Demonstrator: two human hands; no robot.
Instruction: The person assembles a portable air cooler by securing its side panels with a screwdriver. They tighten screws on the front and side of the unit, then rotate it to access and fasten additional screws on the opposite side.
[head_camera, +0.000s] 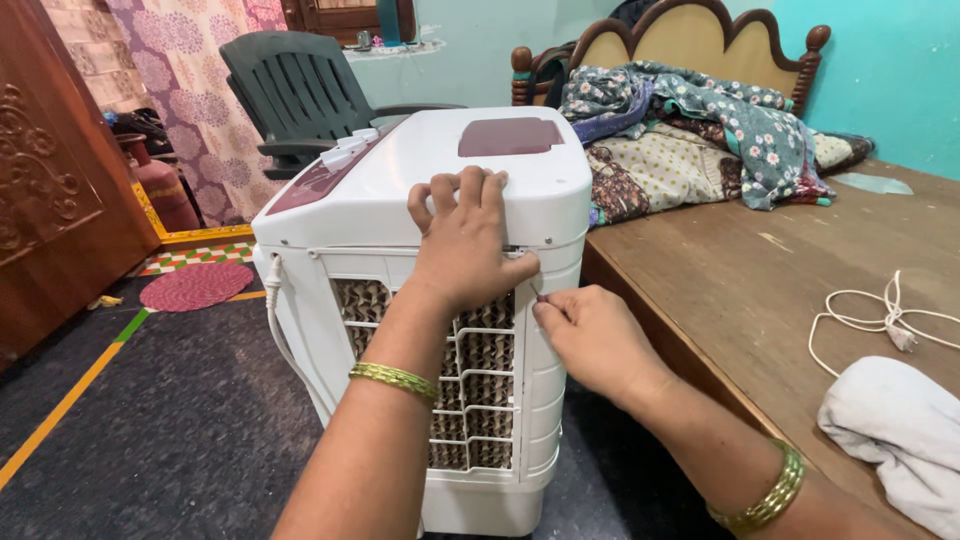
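The white air cooler (420, 200) stands on the dark floor (170, 420), just beside the wooden bed (760, 270), w/ its grille side turned to the camera. The left hand (465, 240) lies over the top rear edge of the cooler; its fingers (470, 190) are curled on the lid and the thumb presses near the top of the grille (470, 380). It grips the edge, not closed around anything loose. The right hand (590, 335) is at the right side of the grille, fingers pinched together at a small spot on the frame; what is between them I cannot tell, too small. On the bed: a white cable (880, 320), a white cloth (900, 430), a pile of blankets (690, 130). A dark green plastic chair (300, 90) stands behind the cooler.
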